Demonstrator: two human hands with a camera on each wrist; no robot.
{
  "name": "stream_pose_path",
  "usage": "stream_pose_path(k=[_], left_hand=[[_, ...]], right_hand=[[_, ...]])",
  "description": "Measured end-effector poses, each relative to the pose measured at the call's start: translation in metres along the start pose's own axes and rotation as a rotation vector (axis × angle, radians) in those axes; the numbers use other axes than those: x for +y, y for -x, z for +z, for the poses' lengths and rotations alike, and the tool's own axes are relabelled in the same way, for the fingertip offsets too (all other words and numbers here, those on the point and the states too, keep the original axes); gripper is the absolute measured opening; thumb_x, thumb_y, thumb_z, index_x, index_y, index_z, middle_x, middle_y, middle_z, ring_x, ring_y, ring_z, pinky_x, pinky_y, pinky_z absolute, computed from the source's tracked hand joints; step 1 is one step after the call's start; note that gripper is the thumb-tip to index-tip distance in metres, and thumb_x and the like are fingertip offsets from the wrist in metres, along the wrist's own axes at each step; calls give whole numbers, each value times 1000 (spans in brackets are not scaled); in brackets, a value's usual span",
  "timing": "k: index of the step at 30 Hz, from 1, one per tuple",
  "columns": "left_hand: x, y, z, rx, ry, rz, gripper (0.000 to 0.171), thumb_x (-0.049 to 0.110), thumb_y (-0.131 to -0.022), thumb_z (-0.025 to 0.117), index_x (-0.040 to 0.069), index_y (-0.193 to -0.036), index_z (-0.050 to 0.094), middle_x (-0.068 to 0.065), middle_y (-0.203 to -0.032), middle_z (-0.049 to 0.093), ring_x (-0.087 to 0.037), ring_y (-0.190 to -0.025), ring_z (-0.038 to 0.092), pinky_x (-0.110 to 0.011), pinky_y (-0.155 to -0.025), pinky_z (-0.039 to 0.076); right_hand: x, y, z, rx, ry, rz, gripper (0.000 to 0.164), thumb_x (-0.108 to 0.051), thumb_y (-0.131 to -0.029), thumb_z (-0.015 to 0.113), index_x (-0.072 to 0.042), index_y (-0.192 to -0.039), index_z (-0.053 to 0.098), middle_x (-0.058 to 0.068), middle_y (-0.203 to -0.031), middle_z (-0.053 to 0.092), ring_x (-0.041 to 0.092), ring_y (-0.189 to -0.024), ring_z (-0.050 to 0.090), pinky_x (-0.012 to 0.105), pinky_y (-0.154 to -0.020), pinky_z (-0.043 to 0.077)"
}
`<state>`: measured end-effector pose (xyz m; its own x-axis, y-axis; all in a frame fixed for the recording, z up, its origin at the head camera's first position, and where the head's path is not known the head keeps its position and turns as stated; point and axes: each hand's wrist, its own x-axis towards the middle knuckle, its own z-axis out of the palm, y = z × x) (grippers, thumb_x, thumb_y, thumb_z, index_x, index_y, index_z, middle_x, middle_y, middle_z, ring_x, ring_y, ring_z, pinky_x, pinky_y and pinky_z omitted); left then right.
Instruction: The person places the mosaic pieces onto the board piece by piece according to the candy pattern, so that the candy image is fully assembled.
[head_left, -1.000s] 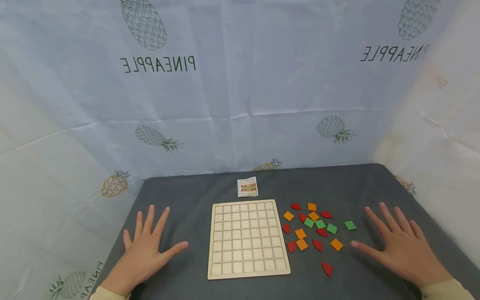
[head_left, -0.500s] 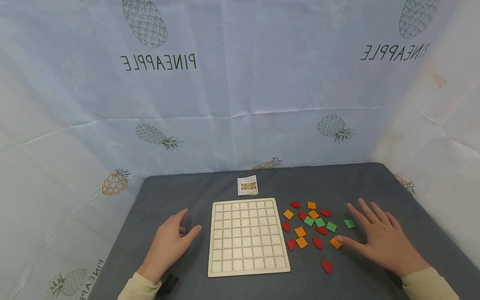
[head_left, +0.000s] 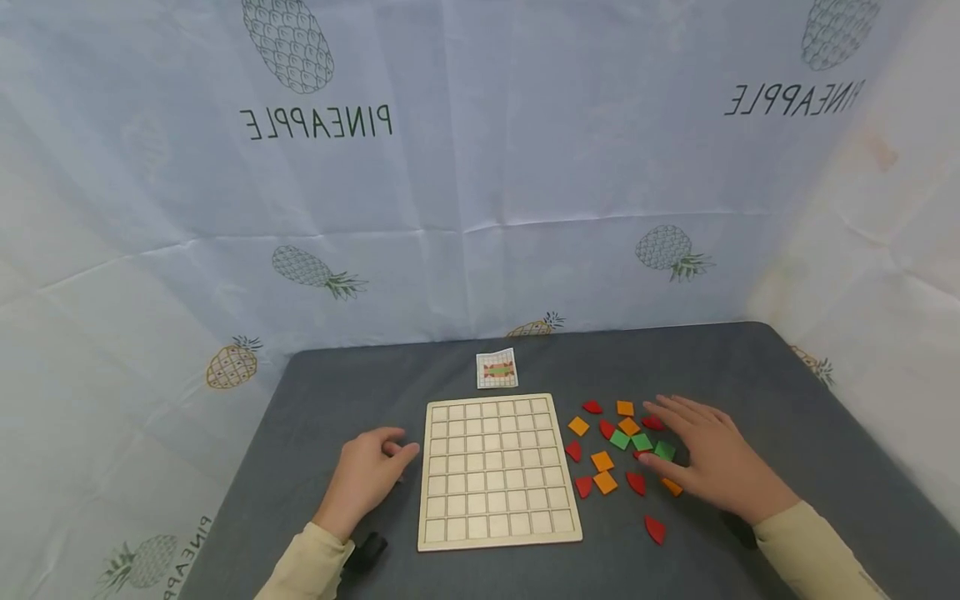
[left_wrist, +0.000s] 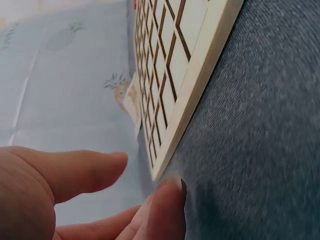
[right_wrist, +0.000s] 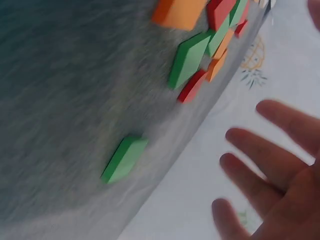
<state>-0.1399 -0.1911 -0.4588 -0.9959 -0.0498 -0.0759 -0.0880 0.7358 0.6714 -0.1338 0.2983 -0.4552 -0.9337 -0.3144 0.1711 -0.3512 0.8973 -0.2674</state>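
My left hand (head_left: 365, 477) hovers beside the left edge of a pale wooden grid board (head_left: 498, 479). Its fingers bend loosely, and in the left wrist view a gap shows between the fingertips, with the board's corner (left_wrist: 159, 170) beyond. Over the right part of a scatter of small tiles spreads my right hand (head_left: 716, 462), fingers extended and holding nothing. Around it lie green square tiles (head_left: 641, 442), orange square tiles (head_left: 605, 482) and red quarter-round tiles (head_left: 655, 530). A lone green tile (right_wrist: 124, 159), seen in the right wrist view, is hidden under that hand in the head view.
Behind the board, a small pattern card (head_left: 497, 368) lies on the dark grey tabletop (head_left: 397, 375). Pale curtains (head_left: 480, 167) printed with pineapples enclose the back and both sides. A black strap piece (head_left: 367, 552) shows at the left wrist.
My right hand has moved left from the table's right side to over the tiles. The left hand has moved right toward the board, its spread fingers drawing in. Board and tiles stay put.
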Motion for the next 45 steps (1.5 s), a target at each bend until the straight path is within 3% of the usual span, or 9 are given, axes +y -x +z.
stream_pose_path(k=[7, 15, 21, 27, 36, 45], left_hand=[[-2, -3, 10, -23, 139, -39, 37, 15, -98, 79, -4, -130, 74, -4, -82, 75, -12, -66, 73, -29, -62, 65], [4, -4, 13, -51, 232, -77, 28, 12, -93, 82, -3, -117, 78, -7, -80, 75, -15, -66, 75, -32, -62, 67], [3, -8, 17, -64, 253, -90, 16, 10, -90, 84, 1, -103, 80, -6, -77, 75, -15, -64, 75, -32, -61, 67], [1, -9, 15, -98, 247, -115, 18, 15, -89, 87, 3, -101, 80, -5, -78, 77, -15, -64, 74, -33, -63, 67], [2, -11, 14, -111, 257, -135, 20, 14, -88, 89, 4, -101, 79, -6, -79, 76, -15, -65, 73, -33, -64, 67], [-1, -14, 13, -129, 276, -151, 21, 14, -87, 90, 3, -101, 79, -7, -80, 77, -15, -65, 74, -33, -65, 68]], right_hand=[[-6, -31, 4, -75, -51, -133, 50, -29, -97, 84, -18, -144, 70, 11, -148, 68, 42, -144, 57, 72, -116, 43], [-11, -62, 10, -125, -14, -228, 36, -16, -95, 84, -20, -131, 78, 3, -132, 75, 37, -132, 64, 69, -111, 49], [-12, -73, 11, -131, 6, -268, 31, -14, -91, 88, -21, -120, 83, -5, -114, 75, 23, -110, 67, 63, -103, 54], [-10, -79, 16, -167, -9, -261, 23, -19, -89, 90, -25, -111, 86, -15, -94, 66, 9, -91, 57, 51, -94, 54], [-4, -86, 22, -150, 10, -266, 18, -22, -90, 89, -22, -107, 86, -13, -96, 69, 15, -95, 60, 50, -92, 55], [-1, -83, 22, -173, -16, -215, 17, -28, -90, 89, -25, -107, 85, -15, -95, 67, 12, -94, 57, 44, -87, 52]])
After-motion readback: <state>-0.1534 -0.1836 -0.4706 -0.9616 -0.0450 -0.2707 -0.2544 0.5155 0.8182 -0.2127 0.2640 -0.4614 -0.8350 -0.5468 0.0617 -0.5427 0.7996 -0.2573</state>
